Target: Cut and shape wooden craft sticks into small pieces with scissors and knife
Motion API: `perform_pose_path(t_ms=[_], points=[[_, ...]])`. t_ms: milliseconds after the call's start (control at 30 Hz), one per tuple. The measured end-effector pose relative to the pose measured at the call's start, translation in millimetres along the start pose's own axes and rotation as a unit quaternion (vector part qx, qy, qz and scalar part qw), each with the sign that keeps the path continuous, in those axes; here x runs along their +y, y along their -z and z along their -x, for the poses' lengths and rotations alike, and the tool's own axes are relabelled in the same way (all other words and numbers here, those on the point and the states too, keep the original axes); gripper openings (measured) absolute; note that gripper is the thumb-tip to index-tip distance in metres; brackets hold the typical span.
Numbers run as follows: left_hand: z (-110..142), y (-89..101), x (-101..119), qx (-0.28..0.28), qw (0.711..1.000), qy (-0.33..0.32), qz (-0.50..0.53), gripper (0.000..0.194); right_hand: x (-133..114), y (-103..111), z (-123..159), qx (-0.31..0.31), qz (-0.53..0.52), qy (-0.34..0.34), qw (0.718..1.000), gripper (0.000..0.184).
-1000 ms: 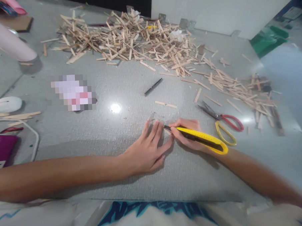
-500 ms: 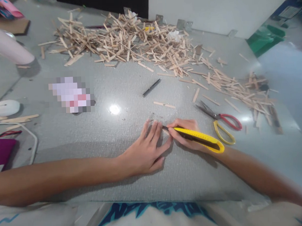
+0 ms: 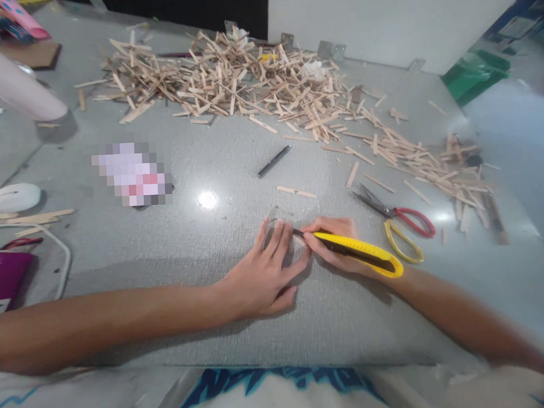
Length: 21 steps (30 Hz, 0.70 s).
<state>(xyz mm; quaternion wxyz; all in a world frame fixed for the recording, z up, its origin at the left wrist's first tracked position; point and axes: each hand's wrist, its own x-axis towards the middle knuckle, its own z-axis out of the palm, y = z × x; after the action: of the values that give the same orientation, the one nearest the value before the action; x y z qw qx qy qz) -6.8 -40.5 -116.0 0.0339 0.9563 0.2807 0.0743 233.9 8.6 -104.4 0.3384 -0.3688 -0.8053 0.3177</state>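
Note:
My right hand [image 3: 334, 240] is closed around a yellow box cutter [image 3: 362, 251]. Its blade end points left and touches down near my left fingertips, and its handle lies back over my right wrist. My left hand [image 3: 268, 267] rests flat on the table with the fingers spread. Between the two hands a bit of wooden stick [image 3: 299, 240] shows, mostly hidden by my fingers. Just beyond the fingertips lie small dark scraps and a wooden stick [image 3: 296, 192]. To the right of my right hand are scissors [image 3: 392, 212] with one red and one yellow handle, blades slightly apart.
A large heap of wooden sticks [image 3: 230, 79] spreads along the back and down the right side. A black pen [image 3: 274, 162] lies mid-table, with a blurred-out object [image 3: 133, 174] to its left. A white mouse [image 3: 15, 197], a cable and a purple item [image 3: 7, 279] sit far left.
Both hands and the box cutter hold nearly the same pose. The view has shifted very slightly; nothing is picked up or let go.

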Motion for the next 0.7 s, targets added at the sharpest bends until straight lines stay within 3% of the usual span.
perform_pose_path(t_ms=[700], points=[[-4.5,4.8,0.5,-0.032,0.999,0.001,-0.022,0.075,4.8,1.1,2.8,-0.024,-0.015,-0.006,1.0,0.025]])
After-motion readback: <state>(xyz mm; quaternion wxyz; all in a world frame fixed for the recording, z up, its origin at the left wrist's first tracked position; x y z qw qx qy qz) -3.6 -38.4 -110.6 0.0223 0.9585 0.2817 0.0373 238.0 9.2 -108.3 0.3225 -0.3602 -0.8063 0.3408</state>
